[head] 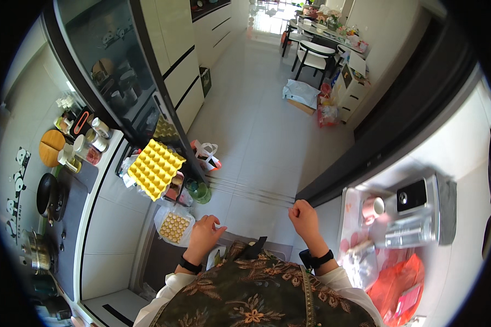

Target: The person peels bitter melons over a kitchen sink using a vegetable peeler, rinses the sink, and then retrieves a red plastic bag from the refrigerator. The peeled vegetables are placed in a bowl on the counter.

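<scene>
My left hand (204, 237) is held in front of my body, its thumb apart from the loosely bent fingers, with nothing in it. A plastic bag with a tray of eggs (174, 227) lies on the floor just left of it. Beyond that, a yellow egg tray (156, 168) rests on top of a cluttered rack, near a green bottle (199, 192). My right hand (303, 216) is raised at the sliding door's edge with its fingers curled in, and no object shows in it. Both wrists wear black bands.
A counter with a black frying pan (49, 198) and jars (86, 149) runs along the left. A glass sliding door (118, 73) stands ahead, with floor tracks (253, 193) across the doorway. At right, a surface holds a pink mug (372, 207) and a red bag (397, 286).
</scene>
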Motion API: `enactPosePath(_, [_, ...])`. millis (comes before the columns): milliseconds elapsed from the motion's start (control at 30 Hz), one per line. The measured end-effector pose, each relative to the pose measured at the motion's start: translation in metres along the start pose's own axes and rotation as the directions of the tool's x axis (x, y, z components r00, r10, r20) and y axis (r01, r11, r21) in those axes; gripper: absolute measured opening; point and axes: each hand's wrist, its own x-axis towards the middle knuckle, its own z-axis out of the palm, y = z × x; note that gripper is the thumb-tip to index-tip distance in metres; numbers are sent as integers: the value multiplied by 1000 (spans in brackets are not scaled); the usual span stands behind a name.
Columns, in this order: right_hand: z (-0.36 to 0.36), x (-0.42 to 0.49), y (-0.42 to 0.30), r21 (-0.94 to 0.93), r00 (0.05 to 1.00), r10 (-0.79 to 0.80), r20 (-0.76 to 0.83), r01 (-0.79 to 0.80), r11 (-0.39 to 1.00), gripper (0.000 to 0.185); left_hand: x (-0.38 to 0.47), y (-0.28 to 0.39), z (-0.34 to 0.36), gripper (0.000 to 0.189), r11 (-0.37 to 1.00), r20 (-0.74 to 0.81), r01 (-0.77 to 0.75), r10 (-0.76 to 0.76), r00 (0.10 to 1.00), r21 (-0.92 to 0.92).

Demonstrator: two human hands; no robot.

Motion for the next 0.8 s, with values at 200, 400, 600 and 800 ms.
enactPosePath(200, [30,136,19,65,978,-49,204,36,997,21,113,-11,11,30,999,2,-29,29,1000,-20])
enactPosePath(400, [67,282,33,17,958,-143,250,143,990,36,253,-50,13,35,999,16,-5,5,1000,-39])
enactPosePath(600, [83,431,50,16,968,-49,248,47,999,39,408,-65,-13,32,992,17,-49,52,999,-116])
enactPosePath(800, [136,633,66,305,915,-103,391,-23,952,35,530,-115,-13,33,972,-55,65,-79,995,-226])
